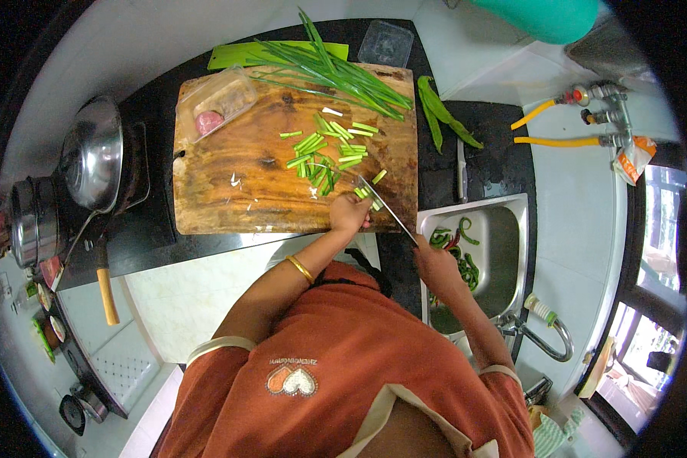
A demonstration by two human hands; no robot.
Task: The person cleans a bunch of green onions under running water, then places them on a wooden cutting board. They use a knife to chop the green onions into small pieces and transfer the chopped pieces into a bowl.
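Observation:
My right hand [437,268] grips a kitchen knife [398,218], its blade slanting over the near right part of a wooden cutting board [206,192]. Close to the blade tip, my left hand [349,212] has its fingers curled against short green stalks [362,193]; the fingertips are partly hidden. Cut scallion-like pieces [306,149] lie scattered across the board's middle. A bunch of long, uncut green leaves [343,77] rests along the far edge. On the board's far left, a clear plastic tray [235,91] holds a piece of pink meat [208,122].
Right of the board lie long green peppers [435,111] and a small white-handled knife [462,174]. The steel sink [501,252] contains more green peppers [468,269]. A lidded wok [94,154] stands left. Behind the board are a green mat [226,55] and a clear plastic container [386,43].

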